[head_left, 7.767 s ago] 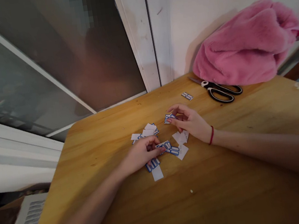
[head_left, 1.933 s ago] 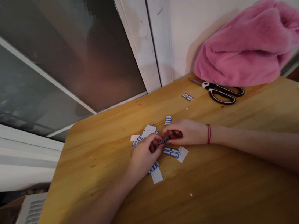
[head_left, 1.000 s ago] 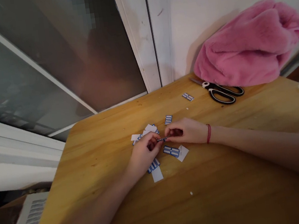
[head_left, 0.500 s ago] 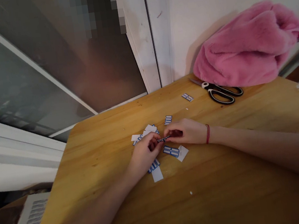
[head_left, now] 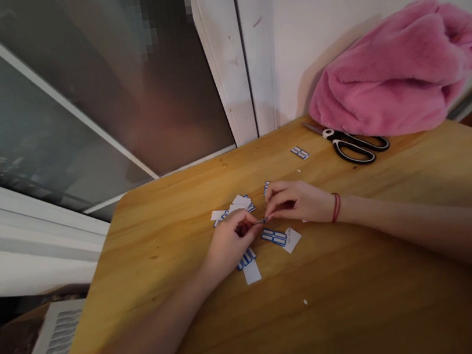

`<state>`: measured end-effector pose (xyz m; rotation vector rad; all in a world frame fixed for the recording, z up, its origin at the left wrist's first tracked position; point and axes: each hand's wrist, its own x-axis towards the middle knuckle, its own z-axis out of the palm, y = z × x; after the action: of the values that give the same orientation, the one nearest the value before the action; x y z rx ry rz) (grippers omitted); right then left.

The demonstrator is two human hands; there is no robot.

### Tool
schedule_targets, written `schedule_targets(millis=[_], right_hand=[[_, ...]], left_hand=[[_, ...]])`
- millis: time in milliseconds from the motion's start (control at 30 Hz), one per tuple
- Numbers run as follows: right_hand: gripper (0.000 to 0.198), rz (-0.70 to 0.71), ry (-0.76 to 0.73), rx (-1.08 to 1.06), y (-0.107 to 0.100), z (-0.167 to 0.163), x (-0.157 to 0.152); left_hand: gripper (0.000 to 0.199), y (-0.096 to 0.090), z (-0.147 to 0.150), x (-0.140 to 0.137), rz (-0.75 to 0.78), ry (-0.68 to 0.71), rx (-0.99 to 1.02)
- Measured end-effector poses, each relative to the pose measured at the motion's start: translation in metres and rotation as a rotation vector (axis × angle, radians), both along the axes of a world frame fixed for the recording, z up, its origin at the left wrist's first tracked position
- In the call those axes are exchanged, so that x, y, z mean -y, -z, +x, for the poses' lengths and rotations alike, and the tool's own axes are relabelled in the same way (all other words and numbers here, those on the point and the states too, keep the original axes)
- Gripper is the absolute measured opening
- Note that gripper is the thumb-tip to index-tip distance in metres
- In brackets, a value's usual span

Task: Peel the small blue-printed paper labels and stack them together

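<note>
Between my fingertips is a small blue-edged label sheet [head_left: 261, 221], seen nearly edge-on. My left hand [head_left: 226, 244] pinches its left end, fingers closed. At the other end, my right hand [head_left: 303, 201], with a red band on the wrist, has its thumb and fingertips pressed together on the sheet. Just below lies another blue-bordered label sheet [head_left: 274, 237] overlapping a white paper piece [head_left: 293, 240]. A pile of labels and white slips [head_left: 239, 202] sits behind my left hand, which partly covers more labels [head_left: 246, 259]. My right fingers partly hide a further label [head_left: 266, 187].
Black-handled scissors [head_left: 353, 147] lie at the back right against a pink fluffy cloth bundle [head_left: 384, 77]. Near them is a single label [head_left: 300, 153]. Behind the wooden table [head_left: 188, 336] stand a glass-paned door [head_left: 174, 109] and a white wall. A box [head_left: 52, 349] is at lower left.
My right hand has shifted slightly, its fingers more extended, and a little white piece now shows beneath it. The view has moved slightly; my left hand keeps its pinch.
</note>
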<state>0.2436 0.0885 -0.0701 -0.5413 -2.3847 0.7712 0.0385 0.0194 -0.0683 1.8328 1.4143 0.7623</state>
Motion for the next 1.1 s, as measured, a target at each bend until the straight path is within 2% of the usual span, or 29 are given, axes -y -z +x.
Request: schedule_targets(millis=[167,267,400,467,600,633,700,767,833,967,1100], right_hand=[[0.018,-0.025,-0.046,-0.032,-0.008,0.002,-0.001],[0.018,-0.01,0.008,-0.007,-0.013,0.001,0.002],[0.014,0.081,0.099,0.058,-0.021,-0.006,0.011],[0.012,0.049,0.158,0.059,-0.025,-0.009,0.013],[0.017,-0.205,0.41,-0.062,-0.03,0.005,-0.011],[0.018,-0.222,0.508,-0.111,-0.031,0.014,-0.022],[0.019,-0.209,0.754,-0.151,-0.031,0.035,-0.045],[0.015,-0.088,0.955,-0.071,-0.03,0.057,-0.064],[0.017,-0.052,1.062,0.046,-0.028,0.073,-0.073],[0.019,-0.087,1.07,0.196,-0.026,0.081,-0.076],[0.016,-0.104,1.025,0.25,-0.023,0.078,-0.077]], left_hand=[[0.014,-0.003,-0.003,-0.001,0.004,-0.061,0.128],[0.013,-0.006,-0.004,-0.002,0.051,-0.094,0.161],[0.011,-0.007,-0.005,-0.001,0.156,-0.126,0.112],[0.01,-0.006,-0.005,0.0,0.192,-0.15,0.105],[0.017,-0.004,-0.007,-0.002,0.24,-0.234,0.183],[0.019,-0.004,-0.008,-0.003,0.244,-0.238,0.199],[0.02,-0.003,-0.009,-0.005,0.238,-0.221,0.21],[0.02,-0.004,-0.009,-0.006,0.233,-0.195,0.199],[0.021,-0.004,-0.009,-0.006,0.239,-0.164,0.168],[0.026,-0.003,-0.009,-0.007,0.257,-0.136,0.137],[0.039,0.001,-0.009,-0.008,0.206,-0.133,0.212]])
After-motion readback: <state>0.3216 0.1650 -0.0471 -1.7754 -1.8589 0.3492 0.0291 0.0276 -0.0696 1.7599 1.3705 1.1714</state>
